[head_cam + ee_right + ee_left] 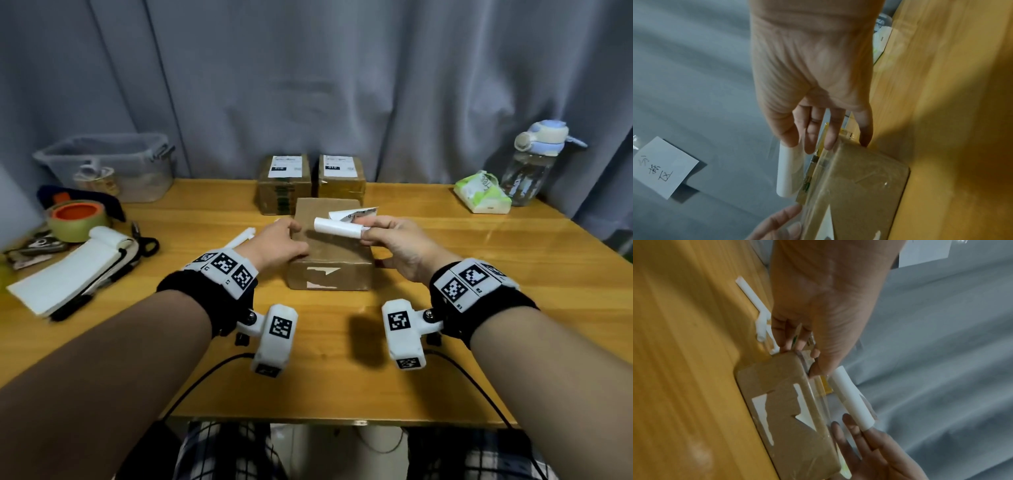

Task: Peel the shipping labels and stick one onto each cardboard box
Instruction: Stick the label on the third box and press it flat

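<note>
A plain cardboard box [330, 253] with torn white label scraps on its near side lies mid-table. My left hand [294, 236] holds its far left corner, fingers down the side and thumb on top [799, 356]. My right hand [368, 233] hovers just over the box's right top edge and pinches one end of a curled white shipping label [339, 228]; its printed end sticks up behind. The label shows as a white roll [851, 402] beside the box in the left wrist view, and below my right fingers [809, 142] in the right wrist view. Two labelled boxes [284, 181] [340, 178] stand at the back.
White backing strips [239, 238] lie left of the box. At the left are a clear bin [109, 164], a tape roll [78, 219], a notebook [68, 270] and scissors [147, 243]. A tissue pack [483, 193] and a water bottle [534, 161] stand back right.
</note>
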Demonstrator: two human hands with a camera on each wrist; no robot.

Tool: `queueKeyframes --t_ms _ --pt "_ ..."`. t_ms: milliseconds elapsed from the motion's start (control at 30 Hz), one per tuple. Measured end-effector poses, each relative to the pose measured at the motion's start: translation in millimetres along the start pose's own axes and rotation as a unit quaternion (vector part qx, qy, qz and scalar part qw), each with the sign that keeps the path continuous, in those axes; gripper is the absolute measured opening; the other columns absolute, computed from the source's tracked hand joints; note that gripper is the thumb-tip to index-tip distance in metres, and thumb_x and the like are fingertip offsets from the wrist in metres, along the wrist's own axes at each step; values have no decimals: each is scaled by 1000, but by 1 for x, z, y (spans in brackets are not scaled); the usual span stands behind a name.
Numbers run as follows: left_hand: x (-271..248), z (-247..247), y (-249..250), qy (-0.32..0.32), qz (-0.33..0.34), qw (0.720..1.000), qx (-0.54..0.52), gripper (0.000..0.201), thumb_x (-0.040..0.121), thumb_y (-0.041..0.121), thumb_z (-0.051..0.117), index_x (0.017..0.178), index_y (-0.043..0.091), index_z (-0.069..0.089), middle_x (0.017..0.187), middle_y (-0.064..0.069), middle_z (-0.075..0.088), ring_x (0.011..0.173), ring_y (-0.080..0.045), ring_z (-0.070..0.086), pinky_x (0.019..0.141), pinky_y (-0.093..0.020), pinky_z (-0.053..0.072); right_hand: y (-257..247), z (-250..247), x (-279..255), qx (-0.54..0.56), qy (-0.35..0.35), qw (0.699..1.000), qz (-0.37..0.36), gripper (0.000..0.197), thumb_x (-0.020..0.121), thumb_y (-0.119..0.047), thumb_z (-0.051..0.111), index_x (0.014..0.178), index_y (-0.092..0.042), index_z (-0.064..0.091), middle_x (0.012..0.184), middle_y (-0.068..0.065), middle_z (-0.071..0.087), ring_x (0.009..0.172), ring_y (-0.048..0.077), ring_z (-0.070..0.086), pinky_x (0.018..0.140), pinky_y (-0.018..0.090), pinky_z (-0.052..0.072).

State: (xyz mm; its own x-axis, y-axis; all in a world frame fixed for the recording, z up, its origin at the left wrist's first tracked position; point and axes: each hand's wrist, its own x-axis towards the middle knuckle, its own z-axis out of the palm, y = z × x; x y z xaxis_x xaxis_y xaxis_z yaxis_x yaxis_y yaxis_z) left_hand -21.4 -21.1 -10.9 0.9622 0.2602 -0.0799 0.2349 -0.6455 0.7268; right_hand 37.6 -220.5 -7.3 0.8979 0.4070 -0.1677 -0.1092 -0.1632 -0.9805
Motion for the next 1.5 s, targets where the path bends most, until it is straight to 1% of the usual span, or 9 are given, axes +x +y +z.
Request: queueKeyframes --t_ms 100,200,300,400,533,767,1033,1267,1500 --pt "6 -4 -9 -6 -7 1000 -14 47 82 25 66 125 14 50 115 -13 63 91 -21 57 76 -25 41 -4 1 6 -13 -15 1000 11 20 85 -6 60 85 -23 71 93 3 63 97 18 51 99 49 38" --pt "16 -8 -11 52 23 998 -19 36 87 34 61 114 12 54 115 -15 60 100 -26 56 88 -32 45 -13 1 12 -16 -5 1000 -21 26 83 1 58 83 -22 68 84 -2 63 88 13 53 84 24 44" --pt "20 -14 -3 112 96 985 -88 26 91 31 56 106 10 57 105 -10 58 87 -14 51 78 -17 45 -20 0 18 -15 -9 998 -60 33 80 8 56 85 -22 68 89 -2 65 86 12 54 73 17 43" --pt "21 -17 6 39 90 979 -177 20 91 30 57 101 12 61 93 -4 61 81 -12 54 73 -17 44 -21 -3 24 -4 -34 997 -68 40 79 13 57 97 -21 69 109 9 66 102 20 59 88 27 50" --pt "27 -15 8 -19 97 971 -215 4 84 16 66 86 18 65 92 -2 64 89 -16 57 91 -32 47 -23 -6 28 -12 -60 995 -77 54 78 18 53 125 -8 58 111 13 65 98 17 60 67 11 51" --pt "30 -12 11 -61 90 971 -212 33 82 1 66 114 6 62 93 3 65 74 -1 67 64 -9 52 -23 -5 38 -70 -75 994 -48 59 78 18 56 131 -7 53 125 14 61 116 23 57 96 27 49" --pt "43 -15 3 -59 93 989 -95 49 80 6 70 127 7 55 85 6 60 70 -3 55 60 -4 46 -24 4 49 -37 -30 999 26 18 85 12 56 99 5 64 113 19 59 79 22 62 58 18 57" --pt "56 -18 -1 -59 87 992 -75 47 81 6 69 127 5 56 117 -1 58 89 -3 56 71 -5 47 -26 12 64 -87 -2 996 23 31 94 -21 55 93 9 66 103 13 60 84 17 57 65 21 55" --pt "64 -17 -2 -62 91 992 -68 49 80 4 69 127 3 54 126 -6 58 95 -5 58 69 1 46 -28 13 68 -207 -4 978 -27 29 89 -18 63 102 8 67 89 12 62 73 13 52 63 21 46"
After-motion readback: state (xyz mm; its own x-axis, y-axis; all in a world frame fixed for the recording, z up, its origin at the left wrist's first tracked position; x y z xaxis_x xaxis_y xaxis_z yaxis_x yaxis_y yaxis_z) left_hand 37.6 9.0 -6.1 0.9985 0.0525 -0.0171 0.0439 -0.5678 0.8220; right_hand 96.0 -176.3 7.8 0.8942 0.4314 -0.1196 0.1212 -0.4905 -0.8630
